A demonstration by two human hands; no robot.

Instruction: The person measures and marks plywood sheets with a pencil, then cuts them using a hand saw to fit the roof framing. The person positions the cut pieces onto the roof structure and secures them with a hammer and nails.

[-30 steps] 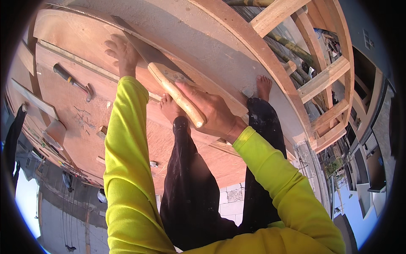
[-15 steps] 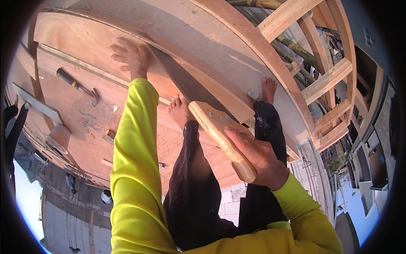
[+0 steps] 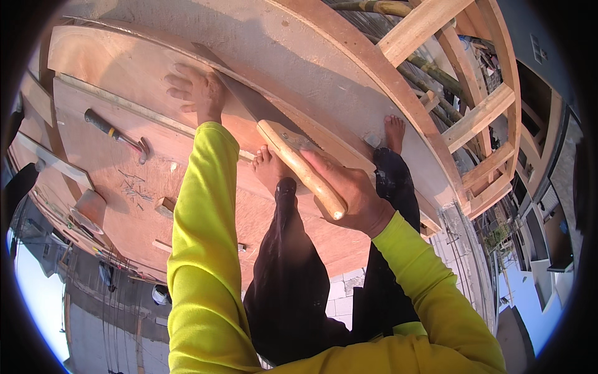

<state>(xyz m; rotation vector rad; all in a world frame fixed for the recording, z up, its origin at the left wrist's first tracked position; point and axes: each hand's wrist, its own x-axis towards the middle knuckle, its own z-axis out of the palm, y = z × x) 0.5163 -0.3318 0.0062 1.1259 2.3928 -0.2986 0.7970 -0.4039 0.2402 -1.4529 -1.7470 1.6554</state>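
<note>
A handsaw with a pale wooden handle (image 3: 305, 168) is in my right hand (image 3: 355, 194), whose fingers wrap round the grip. Its dark toothed blade (image 3: 252, 100) slants up and to the left, lying along the edge of a plywood board (image 3: 124, 53). On that board my left hand (image 3: 196, 92) presses down with its fingers spread, beside the far part of the blade. My bare left foot (image 3: 269, 168) rests near the board's lower edge. The blade's tip reaches past the board's far edge.
A claw hammer (image 3: 118, 136) lies on the plywood deck at left, near scattered nails (image 3: 134, 187) and a small wood block (image 3: 165, 207). A timber frame (image 3: 479, 118) curves along the right, with bamboo poles (image 3: 436, 71) behind it. Another person's dark-clothed leg (image 3: 22, 187) is at far left.
My right hand has pushed the saw forward, up and to the left, so the handle is nearer the board. My left hand has stayed nearly in place.
</note>
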